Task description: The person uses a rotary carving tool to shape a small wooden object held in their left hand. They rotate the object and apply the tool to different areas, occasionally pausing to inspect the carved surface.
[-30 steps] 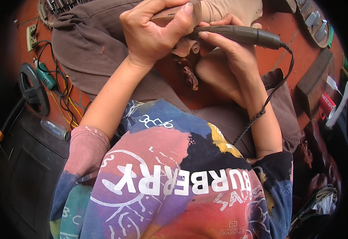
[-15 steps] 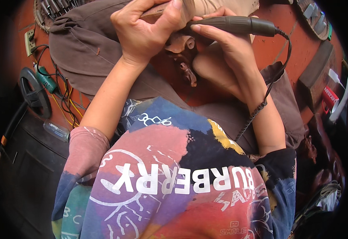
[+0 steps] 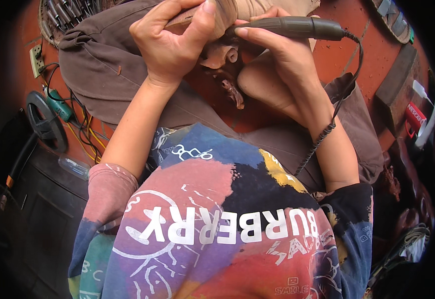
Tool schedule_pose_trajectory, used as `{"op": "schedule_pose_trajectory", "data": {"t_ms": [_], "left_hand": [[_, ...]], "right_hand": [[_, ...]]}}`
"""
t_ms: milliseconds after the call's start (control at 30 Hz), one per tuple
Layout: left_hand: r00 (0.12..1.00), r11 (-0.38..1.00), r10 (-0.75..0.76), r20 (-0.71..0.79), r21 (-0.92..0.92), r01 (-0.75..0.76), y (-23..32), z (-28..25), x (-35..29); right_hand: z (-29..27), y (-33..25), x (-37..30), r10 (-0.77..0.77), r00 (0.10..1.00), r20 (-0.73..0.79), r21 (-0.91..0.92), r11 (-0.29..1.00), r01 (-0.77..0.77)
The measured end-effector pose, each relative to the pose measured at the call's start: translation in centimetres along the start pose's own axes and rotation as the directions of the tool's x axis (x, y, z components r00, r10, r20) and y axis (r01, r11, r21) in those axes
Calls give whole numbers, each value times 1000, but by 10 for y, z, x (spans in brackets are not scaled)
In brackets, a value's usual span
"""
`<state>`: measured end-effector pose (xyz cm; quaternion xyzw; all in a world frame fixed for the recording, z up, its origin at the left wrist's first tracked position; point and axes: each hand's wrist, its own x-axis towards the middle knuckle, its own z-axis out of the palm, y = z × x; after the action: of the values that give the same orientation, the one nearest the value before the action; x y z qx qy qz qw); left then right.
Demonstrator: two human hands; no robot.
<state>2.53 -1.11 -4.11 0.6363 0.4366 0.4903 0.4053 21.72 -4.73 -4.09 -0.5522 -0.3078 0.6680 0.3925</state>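
My left hand (image 3: 170, 47) is closed round a brown wooden carving (image 3: 219, 57) at the top of the view, thumb laid over its upper part. Below that grip show curled, carved shapes, and a thin reddish-brown carved bit hangs lower down. In my right hand (image 3: 297, 62) is a dark rotary tool handpiece (image 3: 297, 28), pinched between thumb and fingers like a pen. Its front end points left against the carving, close to my left hand; the bit itself is hidden. A coiled cord (image 3: 360, 60) runs from the handpiece's back down along my right forearm.
A round tray of tool bits (image 3: 65, 17) lies far left. Below it are a power strip (image 3: 36, 61), tangled cables, a green power tool (image 3: 58, 104), a black wheel (image 3: 45, 122) and a clear bottle (image 3: 74, 168). A wooden block (image 3: 396, 89) and red mug (image 3: 415, 118) stand right.
Both hands, with the carving and handpiece, appear slightly farther left and higher. The surroundings have shifted slightly too. Both grips are unchanged.
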Motion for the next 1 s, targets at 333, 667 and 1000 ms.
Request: {"op": "schedule_pose_trajectory", "data": {"t_ms": [333,667,1000], "left_hand": [[1000,1000,1,-4,14,-1,2,0,0],[990,978,112,-88,184,-94,0,1,3],[981,947,187,-59,278,-164,-6,-2,3]], "right_hand": [[3,-2,2,-4,1000,-22,30,1000,5],[-6,5,4,-62,996,70,179,983,48],[-12,4,11,-36,992,122,234,972,7]]}}
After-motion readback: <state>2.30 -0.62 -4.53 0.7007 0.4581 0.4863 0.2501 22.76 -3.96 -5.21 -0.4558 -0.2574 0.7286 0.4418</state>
